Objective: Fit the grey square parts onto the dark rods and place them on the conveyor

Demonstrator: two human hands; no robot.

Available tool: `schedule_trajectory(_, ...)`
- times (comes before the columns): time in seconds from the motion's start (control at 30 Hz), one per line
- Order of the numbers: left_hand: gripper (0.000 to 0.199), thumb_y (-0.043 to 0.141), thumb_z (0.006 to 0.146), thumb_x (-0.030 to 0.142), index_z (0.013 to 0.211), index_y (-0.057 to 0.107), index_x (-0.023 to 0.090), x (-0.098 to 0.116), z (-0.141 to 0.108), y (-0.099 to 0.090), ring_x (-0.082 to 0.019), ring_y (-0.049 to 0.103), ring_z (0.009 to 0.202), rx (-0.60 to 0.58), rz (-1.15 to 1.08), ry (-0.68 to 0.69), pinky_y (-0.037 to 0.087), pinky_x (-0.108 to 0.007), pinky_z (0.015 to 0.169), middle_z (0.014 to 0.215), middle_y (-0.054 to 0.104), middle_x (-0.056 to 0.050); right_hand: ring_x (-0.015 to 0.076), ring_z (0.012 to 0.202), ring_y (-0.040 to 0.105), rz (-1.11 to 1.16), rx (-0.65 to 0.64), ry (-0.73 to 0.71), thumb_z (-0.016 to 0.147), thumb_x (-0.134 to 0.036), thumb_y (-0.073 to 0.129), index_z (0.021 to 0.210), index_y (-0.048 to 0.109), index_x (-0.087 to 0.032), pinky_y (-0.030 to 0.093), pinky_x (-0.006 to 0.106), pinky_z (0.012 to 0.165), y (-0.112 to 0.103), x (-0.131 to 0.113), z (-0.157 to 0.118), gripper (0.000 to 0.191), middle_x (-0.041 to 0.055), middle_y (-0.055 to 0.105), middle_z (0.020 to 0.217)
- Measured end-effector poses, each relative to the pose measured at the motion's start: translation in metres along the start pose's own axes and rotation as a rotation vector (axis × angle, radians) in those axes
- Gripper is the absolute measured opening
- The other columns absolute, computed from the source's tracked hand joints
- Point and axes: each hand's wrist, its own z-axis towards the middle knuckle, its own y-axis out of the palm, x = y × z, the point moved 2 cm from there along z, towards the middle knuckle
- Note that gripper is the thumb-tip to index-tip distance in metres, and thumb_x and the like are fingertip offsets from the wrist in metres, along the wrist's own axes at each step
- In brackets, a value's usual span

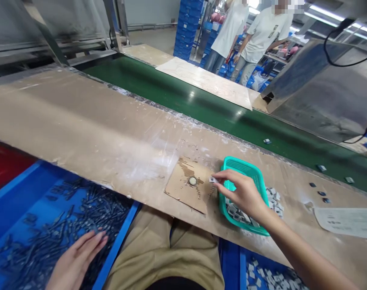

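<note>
Between thumb and forefinger my right hand (244,193) pinches a small white piece with a dark mark (213,179), above the left rim of a teal plastic basket (263,201). Small white and grey pieces (239,212) lie in that basket. My left hand (80,255) is low over a blue bin (117,247) of small dark elongated parts (59,225). Its fingers are drawn together, and whatever their tips hold is too small to make out. Left of the basket, a cardboard square (177,189) carries a round pale-topped object (192,181) ringed by dark wet-looking stains.
A green conveyor belt (171,94) runs beyond the cardboard-covered table (89,121), with a few small pieces (322,168) on it. Several white pieces (276,201) lie beside the basket. A paper sheet (347,221) is at right. Two people (253,40) stand behind the belt.
</note>
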Motion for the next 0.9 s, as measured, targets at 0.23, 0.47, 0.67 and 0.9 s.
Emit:
schedule_trajectory(0.23,0.032,0.083,0.054,0.03,0.074,0.066,0.013,0.008,-0.037,0.061,-0.016,0.065,0.084,-0.407,-0.063,-0.015,0.055,-0.018,0.074,0.093,0.069,-0.007,0.0203,0.083,0.063,-0.022,-0.168,-0.142,0.087,-0.019,0.05,0.097,0.065,-0.016,0.052,0.033,0.074,0.051,-0.007,0.028,0.018,0.0102,0.065,0.091)
schedule_trajectory(0.47,0.032,0.083,0.054,0.029,0.075,0.07,0.009,0.011,-0.063,0.121,-0.017,0.066,0.072,-0.575,-0.169,-0.007,0.056,-0.021,0.069,0.076,0.071,-0.009,0.0204,0.075,0.066,0.345,-0.173,0.225,0.078,-0.035,0.062,0.091,0.066,-0.017,0.054,0.034,0.071,0.035,-0.023,0.023,0.022,0.0083,0.07,0.085)
schedule_trajectory(0.67,0.028,0.084,0.051,0.024,0.07,0.07,0.011,0.012,-0.084,0.169,-0.015,0.065,0.063,-0.705,-0.333,-0.088,0.056,-0.021,0.061,0.066,0.069,-0.005,0.0166,0.065,0.068,0.806,-0.211,0.481,0.069,-0.034,0.073,0.083,0.067,-0.016,0.056,0.026,0.064,0.026,-0.058,-0.003,0.023,0.0056,0.071,0.073)
schedule_trajectory(0.9,0.019,0.081,0.055,0.022,0.071,0.072,0.015,0.016,-0.099,0.176,-0.017,0.067,0.063,-0.737,-0.202,0.127,0.057,-0.023,0.062,0.068,0.071,-0.003,0.0177,0.069,0.069,0.792,-0.187,0.487,0.065,-0.029,0.076,0.081,0.069,-0.017,0.057,0.025,0.065,0.029,-0.066,-0.012,0.021,0.0053,0.073,0.075)
